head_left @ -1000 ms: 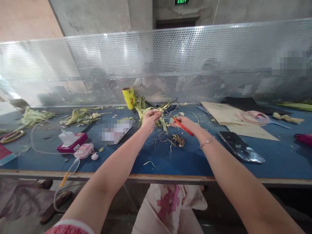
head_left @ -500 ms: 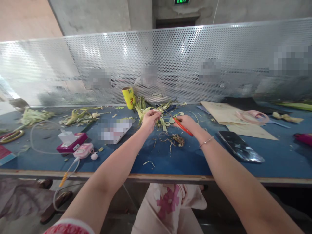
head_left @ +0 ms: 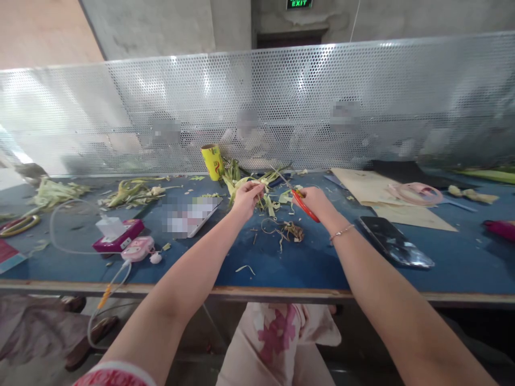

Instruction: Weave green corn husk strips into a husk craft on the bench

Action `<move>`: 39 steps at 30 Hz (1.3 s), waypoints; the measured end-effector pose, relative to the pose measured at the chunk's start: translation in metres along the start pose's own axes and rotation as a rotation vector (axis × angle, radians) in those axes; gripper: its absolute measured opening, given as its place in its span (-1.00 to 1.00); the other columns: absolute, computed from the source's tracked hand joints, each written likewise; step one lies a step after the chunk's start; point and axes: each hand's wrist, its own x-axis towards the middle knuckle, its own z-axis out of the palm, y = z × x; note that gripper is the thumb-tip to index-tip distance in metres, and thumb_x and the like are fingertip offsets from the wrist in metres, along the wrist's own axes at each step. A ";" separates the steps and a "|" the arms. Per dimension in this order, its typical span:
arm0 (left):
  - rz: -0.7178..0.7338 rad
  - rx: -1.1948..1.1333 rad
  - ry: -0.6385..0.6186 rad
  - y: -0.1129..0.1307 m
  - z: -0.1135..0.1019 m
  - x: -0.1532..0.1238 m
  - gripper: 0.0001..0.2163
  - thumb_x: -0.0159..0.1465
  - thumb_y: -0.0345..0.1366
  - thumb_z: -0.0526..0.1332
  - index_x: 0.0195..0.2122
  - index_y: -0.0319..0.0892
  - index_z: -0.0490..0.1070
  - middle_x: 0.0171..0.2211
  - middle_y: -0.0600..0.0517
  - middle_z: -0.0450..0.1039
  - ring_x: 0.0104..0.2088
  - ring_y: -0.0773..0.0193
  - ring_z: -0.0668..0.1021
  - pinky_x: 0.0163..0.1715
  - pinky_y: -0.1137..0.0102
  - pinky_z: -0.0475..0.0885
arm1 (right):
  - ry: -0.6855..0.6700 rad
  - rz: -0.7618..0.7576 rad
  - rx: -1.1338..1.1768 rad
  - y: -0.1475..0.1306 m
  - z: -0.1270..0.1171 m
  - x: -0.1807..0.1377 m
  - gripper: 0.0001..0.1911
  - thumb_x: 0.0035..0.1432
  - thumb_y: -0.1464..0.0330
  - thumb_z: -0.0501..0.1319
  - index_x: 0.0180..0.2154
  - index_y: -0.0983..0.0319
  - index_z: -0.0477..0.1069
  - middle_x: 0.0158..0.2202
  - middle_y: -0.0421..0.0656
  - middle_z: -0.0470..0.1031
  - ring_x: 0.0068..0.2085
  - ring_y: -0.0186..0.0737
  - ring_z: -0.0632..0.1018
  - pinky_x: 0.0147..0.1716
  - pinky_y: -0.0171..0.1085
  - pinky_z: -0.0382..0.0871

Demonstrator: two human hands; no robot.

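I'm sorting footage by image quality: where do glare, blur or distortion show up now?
Head view: bright streaks of glare on the perforated screen, and reflections on the dark phone; same head view: fine detail around the left hand looks soft, and people behind the screen look hazy; head view again: both forearms appear stretched toward the lower edge.

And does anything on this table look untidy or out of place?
Mostly mess: a tangled brown clump lies loose near the right hand, and leaf scraps litter the blue tabletop. No damage stands out.
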 end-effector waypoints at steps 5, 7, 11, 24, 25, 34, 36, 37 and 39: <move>-0.093 0.028 0.094 -0.002 -0.001 0.002 -0.76 0.04 -0.41 0.35 -0.30 -0.17 0.32 -0.57 0.17 0.36 -0.62 0.47 0.41 -0.54 0.51 0.37 | -0.026 0.101 -0.150 0.000 0.001 -0.003 -0.64 0.11 0.15 0.06 -0.39 0.27 0.47 -0.32 0.08 0.56 -0.30 -0.06 0.54 -0.47 -0.29 0.16; -0.120 0.030 0.113 -0.002 -0.001 0.002 -0.77 0.08 -0.43 0.31 -0.28 -0.16 0.28 -0.55 0.15 0.38 -0.61 0.47 0.43 -0.53 0.51 0.39 | -0.065 0.122 -0.173 0.001 0.002 -0.003 -0.60 0.11 0.11 0.05 -0.37 0.29 0.49 -0.28 0.12 0.56 -0.26 -0.02 0.56 -0.46 -0.29 0.18; -0.180 -0.031 0.115 0.003 0.001 0.000 -0.78 0.11 -0.50 0.26 -0.29 -0.17 0.25 -0.47 0.07 0.46 -0.58 0.47 0.45 -0.50 0.51 0.42 | -0.102 0.107 -0.173 0.004 0.005 -0.001 -0.58 0.13 0.09 0.05 -0.37 0.28 0.50 -0.28 0.12 0.57 -0.25 -0.05 0.56 -0.41 -0.29 0.24; -0.252 -0.243 -0.106 0.005 -0.001 0.000 -0.89 0.21 -0.55 0.11 -0.39 -0.23 0.29 -0.50 0.07 0.36 -0.60 0.54 0.31 -0.54 0.57 0.29 | -0.107 0.064 -0.197 0.008 0.013 0.002 -0.63 0.13 0.15 0.06 -0.37 0.27 0.51 -0.31 0.06 0.57 -0.32 -0.10 0.56 -0.40 -0.27 0.27; -0.256 -0.249 -0.120 0.005 -0.001 0.000 -0.89 0.20 -0.56 0.11 -0.38 -0.23 0.29 -0.51 0.08 0.34 -0.61 0.54 0.30 -0.55 0.58 0.27 | -0.102 0.067 -0.196 0.007 0.013 0.002 -0.64 0.13 0.15 0.06 -0.36 0.27 0.50 -0.30 0.07 0.56 -0.31 -0.09 0.56 -0.40 -0.27 0.27; -0.236 -0.237 -0.122 0.004 -0.006 0.002 -0.82 0.14 -0.60 0.08 -0.38 -0.16 0.19 -0.53 0.16 0.26 -0.64 0.52 0.29 -0.59 0.56 0.26 | 0.017 -0.002 -0.105 0.002 0.010 0.000 -0.74 0.14 0.21 0.08 -0.30 0.26 0.40 -0.27 0.04 0.54 -0.26 -0.08 0.54 -0.40 -0.28 0.22; -0.238 -0.268 -0.082 0.005 -0.006 0.003 -0.81 0.15 -0.62 0.05 -0.41 -0.16 0.15 -0.55 0.16 0.25 -0.65 0.52 0.27 -0.61 0.57 0.24 | 0.073 -0.024 -0.071 0.001 0.007 -0.002 -0.72 0.11 0.18 0.12 -0.27 0.25 0.38 -0.24 0.03 0.53 -0.25 -0.08 0.52 -0.40 -0.28 0.22; -0.239 -0.280 -0.045 0.006 -0.006 0.004 -0.81 0.16 -0.62 0.03 -0.42 -0.16 0.14 -0.56 0.16 0.24 -0.66 0.52 0.26 -0.62 0.58 0.22 | 0.105 -0.035 -0.059 0.001 0.006 -0.003 -0.71 0.09 0.16 0.14 -0.26 0.25 0.36 -0.22 0.03 0.52 -0.24 -0.07 0.52 -0.39 -0.28 0.23; -0.245 -0.297 0.054 0.008 -0.006 0.006 -0.81 0.19 -0.61 0.00 -0.43 -0.17 0.14 -0.58 0.15 0.23 -0.68 0.54 0.23 -0.63 0.59 0.21 | 0.164 -0.063 -0.046 -0.001 0.002 -0.006 -0.68 0.08 0.15 0.15 -0.23 0.25 0.34 -0.17 0.04 0.49 -0.21 -0.05 0.51 -0.36 -0.26 0.25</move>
